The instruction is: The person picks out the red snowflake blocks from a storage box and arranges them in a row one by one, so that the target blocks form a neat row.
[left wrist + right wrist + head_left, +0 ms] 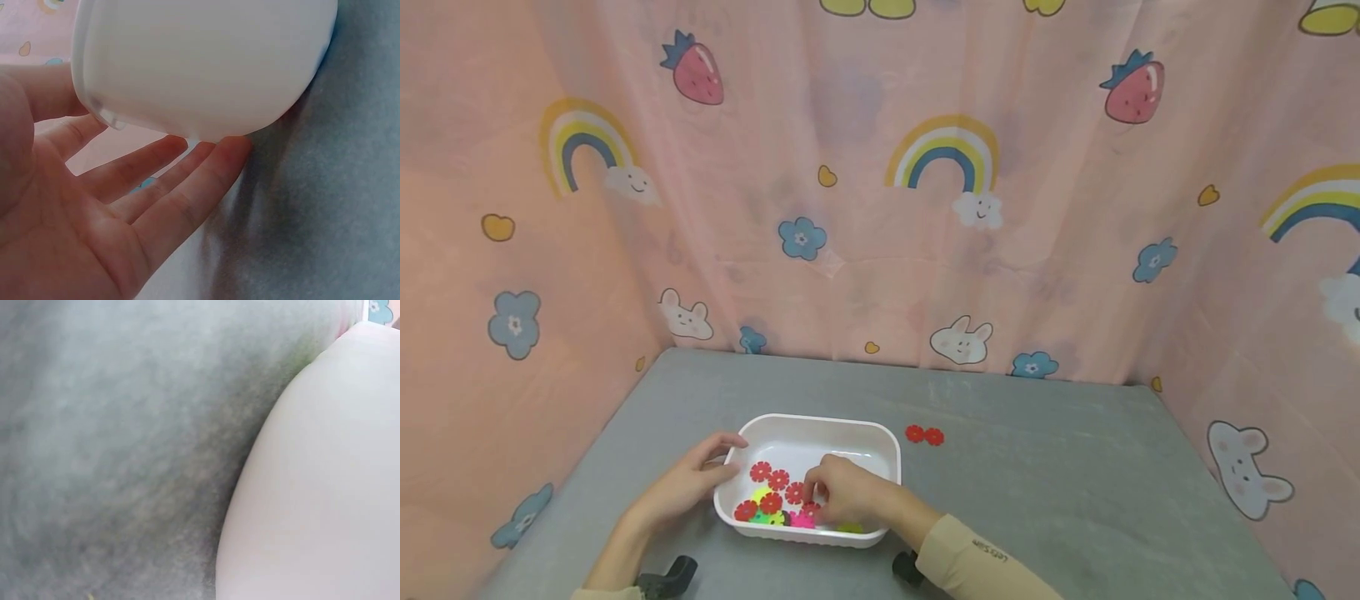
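Red notched discs (pixel 771 502) lie with yellow, green and pink pieces (pixel 802 520) in a white tray (pixel 782 442). Among them the right hand (pixel 846 493) bends its fingers; whether they pinch a piece, I cannot tell. The left hand (pixel 688 479), fingers spread, touches the tray's left side. Rightward, two red discs (pixel 934 437) lie on the grey desk (pixel 1075 483).

A: Is the tray (pixel 778 440) plastic?
B: Looks it: smooth, with a soft gloss. The red discs (pixel 761 472) look plastic too.
A: And the counter (pixel 1060 467)?
B: Matt and fuzzy, like cloth. The curtain (pixel 880 283) resembles creased fabric.
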Demonstrator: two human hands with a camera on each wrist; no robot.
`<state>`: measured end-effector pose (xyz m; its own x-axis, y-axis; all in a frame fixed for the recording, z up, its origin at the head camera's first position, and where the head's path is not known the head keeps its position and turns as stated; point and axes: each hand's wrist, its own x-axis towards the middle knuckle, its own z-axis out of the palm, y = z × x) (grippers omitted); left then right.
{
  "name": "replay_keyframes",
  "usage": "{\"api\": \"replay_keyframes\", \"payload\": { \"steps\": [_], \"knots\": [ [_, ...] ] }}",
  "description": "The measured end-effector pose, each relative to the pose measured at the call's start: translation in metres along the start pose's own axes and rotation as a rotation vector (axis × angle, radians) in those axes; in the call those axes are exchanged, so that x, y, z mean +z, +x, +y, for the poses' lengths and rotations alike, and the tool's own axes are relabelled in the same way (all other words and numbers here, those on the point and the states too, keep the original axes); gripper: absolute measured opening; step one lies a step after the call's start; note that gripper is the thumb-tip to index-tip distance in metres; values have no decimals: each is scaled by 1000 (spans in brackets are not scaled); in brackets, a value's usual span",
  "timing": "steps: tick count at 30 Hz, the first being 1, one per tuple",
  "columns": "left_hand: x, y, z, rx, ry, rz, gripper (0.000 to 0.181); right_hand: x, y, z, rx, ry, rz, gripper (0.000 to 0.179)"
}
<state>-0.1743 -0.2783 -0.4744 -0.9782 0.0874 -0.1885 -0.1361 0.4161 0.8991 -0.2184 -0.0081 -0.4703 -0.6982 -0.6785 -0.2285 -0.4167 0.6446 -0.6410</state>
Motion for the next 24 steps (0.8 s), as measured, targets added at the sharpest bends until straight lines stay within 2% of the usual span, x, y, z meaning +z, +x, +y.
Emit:
{"api": "replay_keyframes", "payload": {
  "steps": [8, 18, 24],
  "knots": [
    [0, -2, 3, -20, -1, -2, 42, 0, 0, -1, 5, -1, 9, 16],
    [1, 0, 1, -3, 3, -7, 42, 1, -1, -2, 4, 3, 35, 27],
    [1, 1, 1, -3, 2, -13, 42, 3, -2, -4, 22, 15, 71, 26]
  ]
}}
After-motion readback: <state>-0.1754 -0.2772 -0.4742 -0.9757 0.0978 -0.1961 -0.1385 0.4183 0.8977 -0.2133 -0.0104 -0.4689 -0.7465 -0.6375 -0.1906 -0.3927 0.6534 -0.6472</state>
